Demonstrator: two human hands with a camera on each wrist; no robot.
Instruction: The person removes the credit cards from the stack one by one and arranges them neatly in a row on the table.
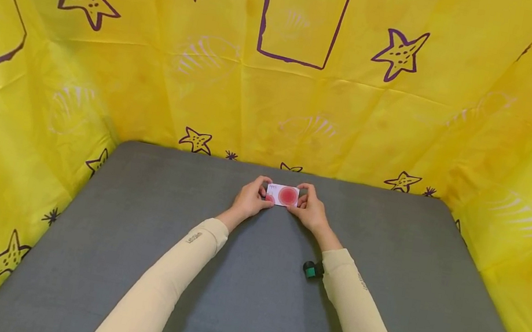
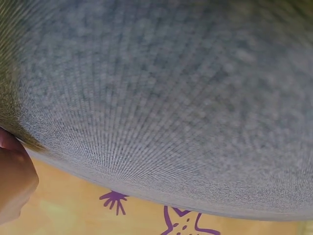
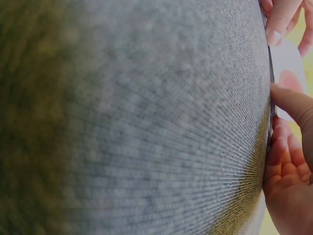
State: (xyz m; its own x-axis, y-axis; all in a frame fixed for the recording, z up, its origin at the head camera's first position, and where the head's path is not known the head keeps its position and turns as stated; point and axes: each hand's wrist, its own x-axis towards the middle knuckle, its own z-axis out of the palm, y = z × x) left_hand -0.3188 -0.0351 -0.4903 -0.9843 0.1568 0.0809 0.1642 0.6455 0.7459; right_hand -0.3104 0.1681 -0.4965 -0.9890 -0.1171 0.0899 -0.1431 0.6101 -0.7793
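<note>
Near the far edge of the table, a small white box [image 1: 283, 195] with red circles printed on it is held between both hands. My left hand [image 1: 250, 197] grips its left end, thumb at the near edge and index finger at the far corner. At the other end, my right hand [image 1: 312, 210] grips it in a mirrored way. The right wrist view shows the box [image 3: 289, 73] partly, with the right hand [image 3: 291, 191] below and the left fingers [image 3: 281, 22] above. In the left wrist view only part of the left hand [image 2: 17, 178] shows, and the box is out of sight.
A dark grey cloth covers the table [image 1: 243, 303]. Yellow curtains [image 1: 275, 109] with purple starfish drawings enclose the back and both sides. A small black and green object [image 1: 310, 270] sits at the right sleeve's cuff [image 1: 339, 260].
</note>
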